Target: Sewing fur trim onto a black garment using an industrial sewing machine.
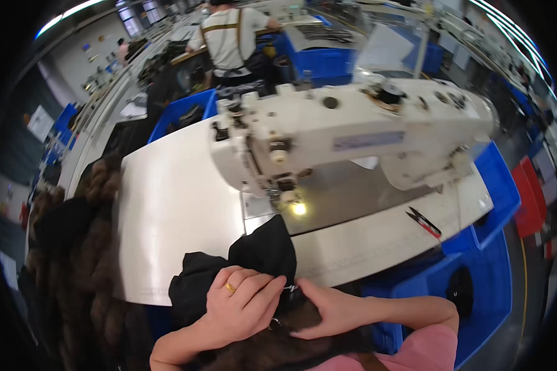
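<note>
A black cloth piece [263,250] lies at the front edge of the sewing machine table, its upper corner just short of the lit needle area. My left hand [244,303], with a gold ring, has its fingers curled over this cloth. Opposite it, my right hand [337,309] takes the cloth's right edge between thumb and fingers, beside a small white mark. Dark brown material shows between the two hands, and more brown fur lies below them, partly hidden by my arms. The white sewing machine [353,127] stands just beyond, its lamp glowing by the needle.
Thread snips [424,224] with red handles lie on the table's right. Blue bins [498,185] stand right of and below the table, a red bin [529,198] farther right. Brown furry garments [99,247] hang at the left. Ahead, another person [229,40] works, back turned.
</note>
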Demonstrator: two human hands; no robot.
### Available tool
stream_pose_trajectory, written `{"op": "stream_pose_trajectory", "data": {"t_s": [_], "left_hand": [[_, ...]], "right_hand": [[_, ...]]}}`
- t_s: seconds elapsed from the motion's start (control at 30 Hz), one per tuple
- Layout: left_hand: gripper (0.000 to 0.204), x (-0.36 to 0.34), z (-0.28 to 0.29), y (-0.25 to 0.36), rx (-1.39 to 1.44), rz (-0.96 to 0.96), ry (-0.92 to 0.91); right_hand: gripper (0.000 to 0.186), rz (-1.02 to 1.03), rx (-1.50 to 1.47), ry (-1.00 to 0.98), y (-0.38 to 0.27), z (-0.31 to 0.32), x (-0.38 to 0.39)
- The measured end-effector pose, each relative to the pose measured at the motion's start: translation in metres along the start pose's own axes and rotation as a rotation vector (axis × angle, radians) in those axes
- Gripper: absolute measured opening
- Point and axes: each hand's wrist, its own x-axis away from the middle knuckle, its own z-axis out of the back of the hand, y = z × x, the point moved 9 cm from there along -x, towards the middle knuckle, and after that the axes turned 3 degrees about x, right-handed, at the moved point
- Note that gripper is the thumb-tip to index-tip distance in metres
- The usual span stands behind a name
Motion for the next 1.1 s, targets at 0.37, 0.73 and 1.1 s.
{"op": "stream_pose_trajectory", "data": {"t_s": [0.37, 0.73, 1.1], "left_hand": [[0.054, -0.072, -0.014, 0.034, 0.737, 0.126, -0.371], [0.030, -0.040, -0.062, 0.058, 0.848, -0.035, -0.610], [0.026, 0.053, 0.052, -0.017, 0.322, 0.206, -0.482]], "right_hand": [[0.051, -0.053, 0.331, 0.842, -0.023, 0.099, 0.285], [0.054, -1.224, 0.671, 0.848, 0.044, 0.059, 0.408], [0.034, 0.536, 0.943, 0.233, -0.057, 0.022, 0.044]]}}
